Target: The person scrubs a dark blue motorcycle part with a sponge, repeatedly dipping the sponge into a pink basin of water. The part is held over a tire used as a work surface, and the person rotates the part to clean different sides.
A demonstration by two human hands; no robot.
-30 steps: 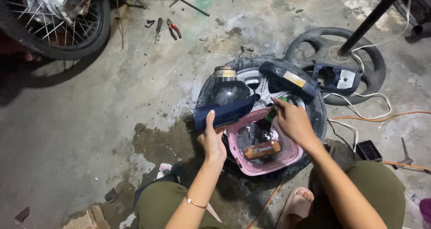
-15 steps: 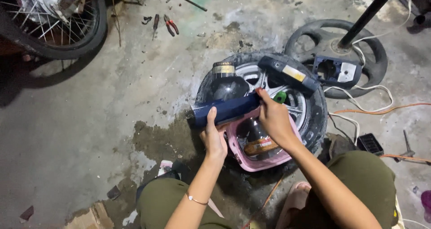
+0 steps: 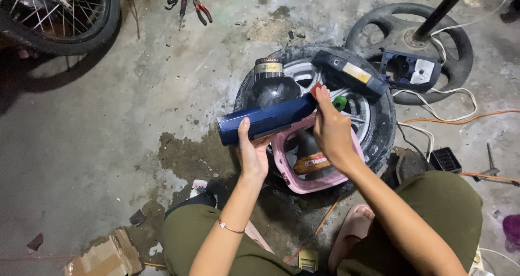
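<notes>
I hold a long dark blue plastic panel (image 3: 268, 120) level above a small tyred wheel (image 3: 379, 116) lying flat on the concrete floor. My left hand (image 3: 250, 148) grips the panel from below near its left end. My right hand (image 3: 331, 128) closes on its right end, fingers by a small red part (image 3: 315, 88). Under my hands a pink plastic tub (image 3: 281, 162) rests on the wheel, holding a dark bottle with an orange label (image 3: 310, 162). A black rounded motorcycle part (image 3: 271, 83) with a gold band sits behind the panel.
A second black and blue panel (image 3: 349, 75) lies across the wheel's far side. A bare black wheel rim (image 3: 460, 54) with white wires sits back right. A spoked motorcycle wheel (image 3: 59, 16) stands back left. Pliers (image 3: 202, 9) lie on the floor. Cardboard (image 3: 103, 257) is by my knee.
My right hand rose out of the pink tub and took hold of the blue panel's right end. The left hand kept its grip and the panel lifted slightly.
</notes>
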